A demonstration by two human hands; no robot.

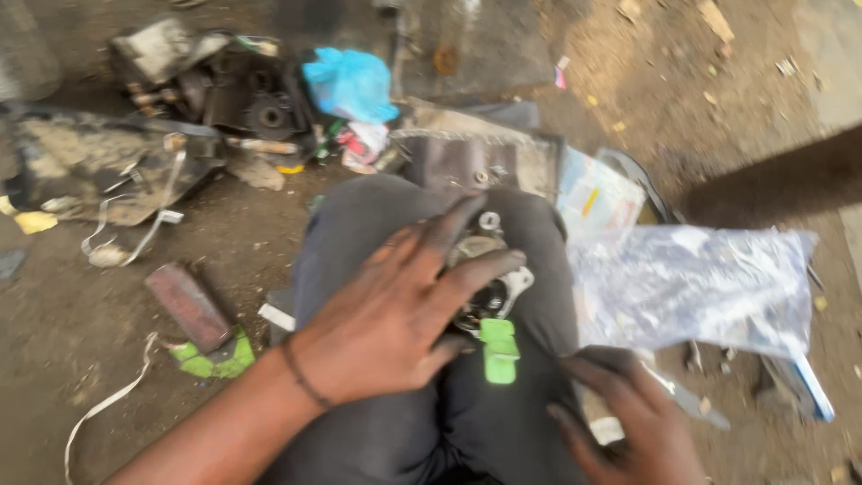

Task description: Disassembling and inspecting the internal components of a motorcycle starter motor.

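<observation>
Left hand [386, 319] at frame centre, fingers spread and pressed over a small metal part [489, 274] resting on the dark-trousered lap [377, 224] — a green tag [499, 350] hangs just below it. Right hand [633, 422], lower right, fingers loosely curled beside the thigh; whether it grips anything — blurred, cannot tell. Clear plastic bag [691, 283] lies to the right.

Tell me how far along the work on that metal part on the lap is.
Done: nothing visibly finished. In hand: the left hand presses the metal part with its green piece onto the lap; the right hand rests beside it. Left: cannot tell.
</observation>
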